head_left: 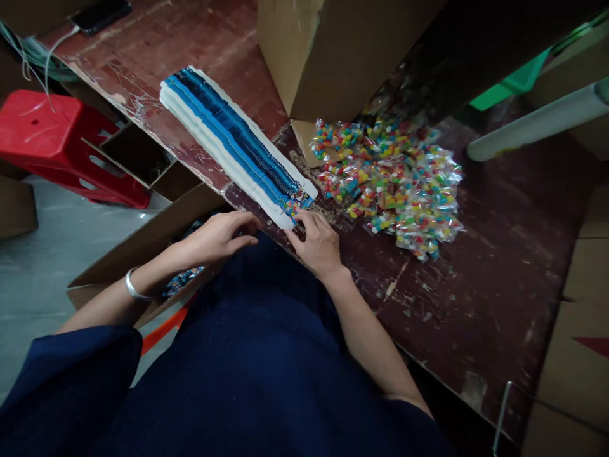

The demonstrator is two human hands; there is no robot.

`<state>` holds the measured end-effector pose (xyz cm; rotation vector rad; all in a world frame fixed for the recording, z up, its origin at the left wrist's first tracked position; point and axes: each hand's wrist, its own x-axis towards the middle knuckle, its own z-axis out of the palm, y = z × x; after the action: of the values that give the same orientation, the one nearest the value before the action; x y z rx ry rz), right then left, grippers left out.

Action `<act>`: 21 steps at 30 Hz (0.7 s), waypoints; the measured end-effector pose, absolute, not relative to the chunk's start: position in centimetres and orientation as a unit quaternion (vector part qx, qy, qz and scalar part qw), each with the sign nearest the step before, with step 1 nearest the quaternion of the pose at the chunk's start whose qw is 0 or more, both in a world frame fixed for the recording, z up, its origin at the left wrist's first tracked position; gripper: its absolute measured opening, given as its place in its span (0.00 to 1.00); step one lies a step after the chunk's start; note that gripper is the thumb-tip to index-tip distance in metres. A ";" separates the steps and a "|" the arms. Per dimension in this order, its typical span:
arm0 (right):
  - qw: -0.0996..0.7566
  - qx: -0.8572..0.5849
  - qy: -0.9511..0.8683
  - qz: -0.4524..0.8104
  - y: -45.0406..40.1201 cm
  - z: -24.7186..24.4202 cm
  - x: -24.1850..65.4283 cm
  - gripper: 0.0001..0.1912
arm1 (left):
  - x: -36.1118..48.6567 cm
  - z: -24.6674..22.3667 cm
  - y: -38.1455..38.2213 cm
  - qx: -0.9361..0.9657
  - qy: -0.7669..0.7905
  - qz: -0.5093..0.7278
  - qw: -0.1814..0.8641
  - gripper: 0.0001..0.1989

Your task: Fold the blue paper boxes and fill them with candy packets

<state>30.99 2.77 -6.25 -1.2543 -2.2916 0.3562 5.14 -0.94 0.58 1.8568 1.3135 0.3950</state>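
A long, fanned-out row of blue and white printed cards (238, 143) lies slantwise on the dark red table (480, 254). My right hand (316, 244) touches the near end of the row, thumb and forefinger at the edge of the front card; whether it grips a card is too small to tell. Left of that end, my left hand (226, 235) hovers near the table edge with fingers curved and thumb apart, nothing visible between them. To the right of the row is a heap of small clear bags of colourful candies (390, 184).
Behind the candy bags stands a cardboard box (342, 57). An open carton (143, 241) with colourful packets (183, 279) sits below my left forearm. A red stool (42, 127) is at the left; a pale pole (537, 124) is at the right.
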 end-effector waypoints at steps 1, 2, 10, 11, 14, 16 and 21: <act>0.253 -0.454 -0.844 0.134 2.7 -6.1 31.2 0.09 | 5.7 0.3 -0.9 0.709 0.515 0.183 0.445 0.11; 0.262 -0.447 -0.844 0.139 2.6 -5.9 31.4 0.06 | 6.4 -0.1 -0.9 0.672 0.510 0.214 0.492 0.11; 0.387 -0.415 -0.814 0.122 -2.9 -3.3 33.1 0.10 | 12.9 -4.4 -1.1 0.216 0.348 0.415 0.812 0.25; 0.384 -0.400 -0.824 0.119 -3.8 -3.1 33.2 0.11 | 13.3 -4.5 -1.0 0.193 0.329 0.419 0.824 0.25; 0.370 -0.371 -0.836 0.162 -5.2 -2.3 33.5 0.13 | 13.6 -4.1 -0.9 0.180 0.297 0.410 0.843 0.24; 0.361 -0.403 -0.809 0.228 -5.2 -1.6 33.9 0.21 | 13.3 -3.6 -0.9 0.211 0.282 0.384 0.853 0.26; 0.300 -0.470 -0.740 0.376 -3.3 0.0 35.1 0.24 | 13.2 -2.6 -1.7 0.312 0.270 0.328 0.850 0.25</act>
<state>35.06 -3.27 -0.02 -1.2478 -1.9649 0.9975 13.16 -1.73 -2.64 0.6575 0.5684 0.6911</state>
